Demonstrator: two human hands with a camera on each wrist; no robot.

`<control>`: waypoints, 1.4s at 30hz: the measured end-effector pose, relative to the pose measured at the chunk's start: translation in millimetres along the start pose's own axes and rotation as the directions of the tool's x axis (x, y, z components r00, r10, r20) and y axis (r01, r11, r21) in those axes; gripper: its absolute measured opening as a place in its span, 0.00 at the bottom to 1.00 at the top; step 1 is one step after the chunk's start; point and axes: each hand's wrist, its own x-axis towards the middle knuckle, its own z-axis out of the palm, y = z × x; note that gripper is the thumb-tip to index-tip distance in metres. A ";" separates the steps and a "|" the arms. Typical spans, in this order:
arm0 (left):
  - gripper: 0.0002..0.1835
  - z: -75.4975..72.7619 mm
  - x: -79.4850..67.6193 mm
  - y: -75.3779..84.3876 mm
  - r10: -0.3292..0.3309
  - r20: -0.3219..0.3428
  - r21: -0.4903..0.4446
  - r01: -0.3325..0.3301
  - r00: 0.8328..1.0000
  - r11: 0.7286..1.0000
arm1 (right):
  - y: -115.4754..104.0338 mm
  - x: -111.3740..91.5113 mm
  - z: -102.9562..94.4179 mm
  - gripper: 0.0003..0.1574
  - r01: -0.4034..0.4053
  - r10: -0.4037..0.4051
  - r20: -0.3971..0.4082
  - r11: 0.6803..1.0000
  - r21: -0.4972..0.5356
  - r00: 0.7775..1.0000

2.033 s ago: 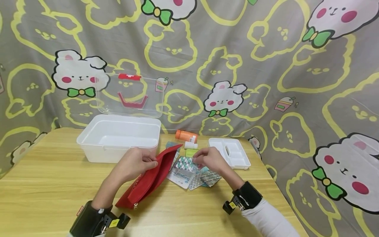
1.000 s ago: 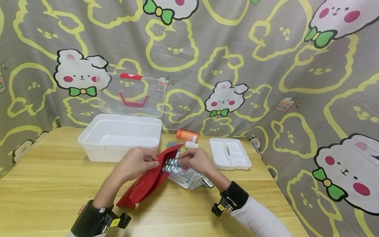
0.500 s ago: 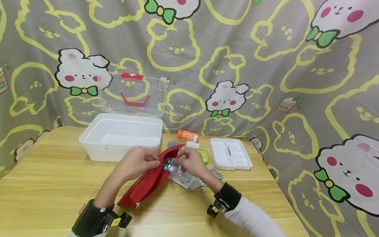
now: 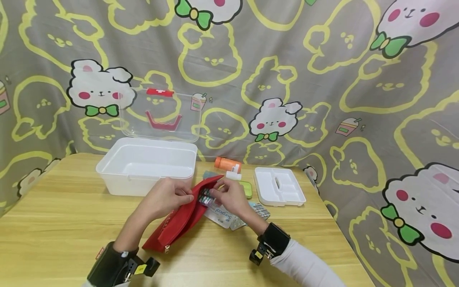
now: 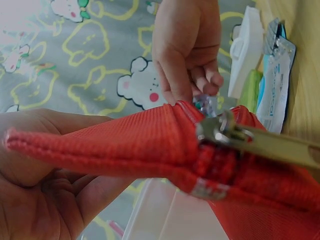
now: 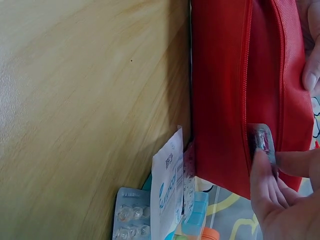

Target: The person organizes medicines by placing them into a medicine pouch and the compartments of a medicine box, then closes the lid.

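Note:
My left hand (image 4: pixel 167 199) pinches the edge of a red zippered pouch (image 4: pixel 179 217), which stands tilted with its mouth open. In the left wrist view its metal zipper pull (image 5: pixel 225 132) hangs close to the camera. Between thumb and fingers, my right hand (image 4: pixel 231 195) holds a blister pack of capsules (image 4: pixel 205 198), green and white. The right wrist view has this blister pack (image 6: pixel 262 137) partly inside the pouch mouth, between the two zipper rows. Just beyond the pouch lies a white packet marked "Surgical" (image 4: pixel 220 215), partly covered by my right hand.
Other blister packs (image 4: pixel 261 210), a green case (image 4: pixel 246 189), an orange bottle (image 4: pixel 227 164) and a small white bottle (image 4: pixel 233 175) lie behind my right hand. A white divided tray (image 4: pixel 279 186) sits to the right. At the back left stands a white box (image 4: pixel 118 181) with its clear lid raised.
My right hand has picked up the capsule blister pack, moved it left to the pouch and lowered it partly into the mouth. The left hand keeps its hold on the pouch.

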 end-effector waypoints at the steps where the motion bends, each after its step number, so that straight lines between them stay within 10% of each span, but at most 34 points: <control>1: 0.02 0.0 0.0 -0.1 0.000 0.000 0.000 0.000 1.000 1.000 | -0.3 -0.1 0.3 0.04 0.001 -0.001 0.007 1.000 -0.001 1.000; 24: 0.02 0.0 -0.3 -1.4 -0.018 0.004 -0.019 0.019 1.000 1.000 | -2.9 -1.8 5.5 0.07 0.002 -0.006 0.155 1.000 0.030 0.988; 42: 0.02 -1.2 0.0 -1.6 -0.004 -0.002 -0.008 0.004 1.000 1.000 | 4.6 -4.3 -14.4 0.09 -0.009 0.018 0.092 0.994 -0.105 0.996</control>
